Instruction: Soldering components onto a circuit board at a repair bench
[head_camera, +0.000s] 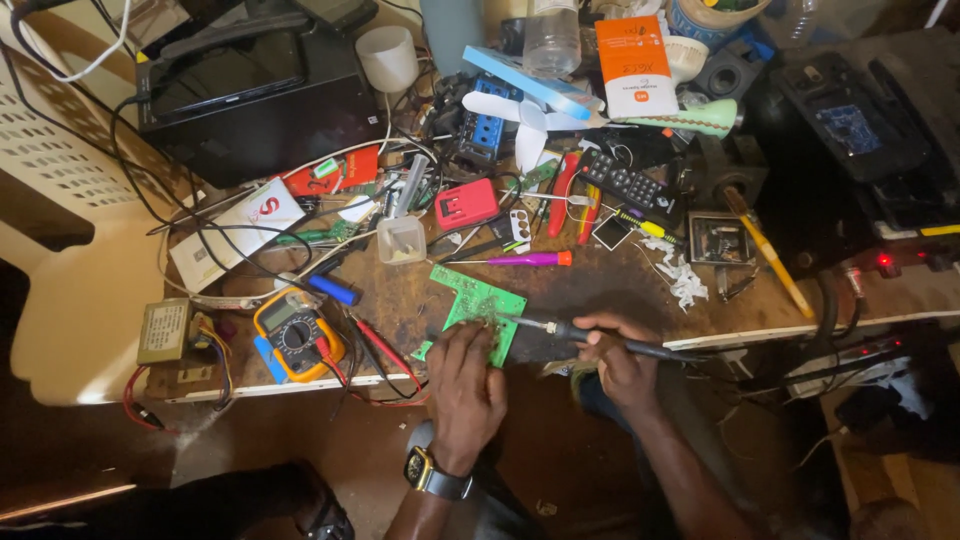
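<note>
Board (478, 303): green, flat, irregular outline with a stepped upper edge; lies on the dark, scorched desk (600, 290) at its front edge, near the middle; small components faintly visible on its face, detail too fine to read. Left hand (466, 385): fingers curled together, pressing down on the board's lower right part; watch (432, 473) on the wrist. Right hand (618, 362): closed around the dark handle of the iron (585, 333); iron lies nearly level, its metal tip pointing left and meeting the board just beside the left fingertips. Yellow meter (296, 335) near the front edge, left of the board; its red lead (385, 357) runs along the edge toward the left hand. Purple screwdriver (530, 259) just behind the board; red box (465, 204) farther back.
</note>
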